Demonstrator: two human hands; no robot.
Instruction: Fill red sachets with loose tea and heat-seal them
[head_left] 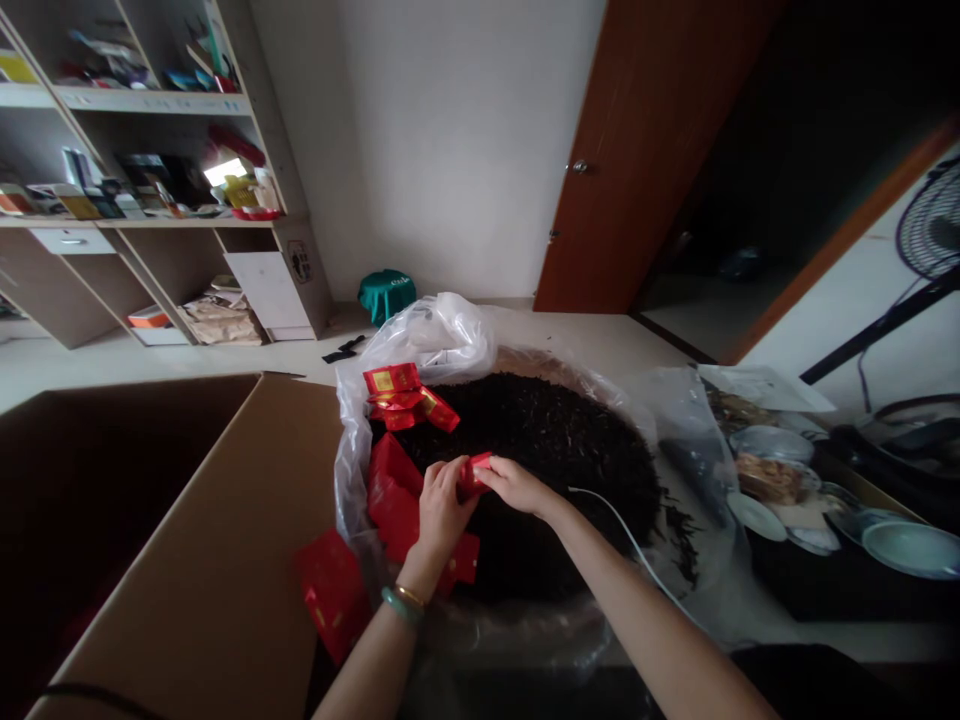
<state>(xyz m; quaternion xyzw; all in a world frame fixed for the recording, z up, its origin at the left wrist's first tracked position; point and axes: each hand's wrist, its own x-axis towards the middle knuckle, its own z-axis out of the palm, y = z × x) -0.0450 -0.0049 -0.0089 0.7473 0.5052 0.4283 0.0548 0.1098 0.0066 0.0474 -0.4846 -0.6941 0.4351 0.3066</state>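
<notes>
Both my hands meet over a wide heap of dark dried leaves that look like loose tea (547,430), which lies in a clear plastic bag (351,470). Between them is a small red packet (472,474). My left hand (441,500), with bangles at the wrist, grips its left side; the fingers of my right hand (517,484) pinch its right side. Several red and gold packets (405,395) rest on the far left of the heap. Larger red bags (391,485) lie beside and partly under my left hand, and another red bag (334,590) hangs at the plastic's left edge.
A big open cardboard box (217,530) stands at the left. On the right are bowls (911,545) and a tub of brownish pieces (772,475). A white cable (630,535) crosses the heap's right side. Behind are shelves (150,225), a green covered bin (386,295) and a wooden door (637,150).
</notes>
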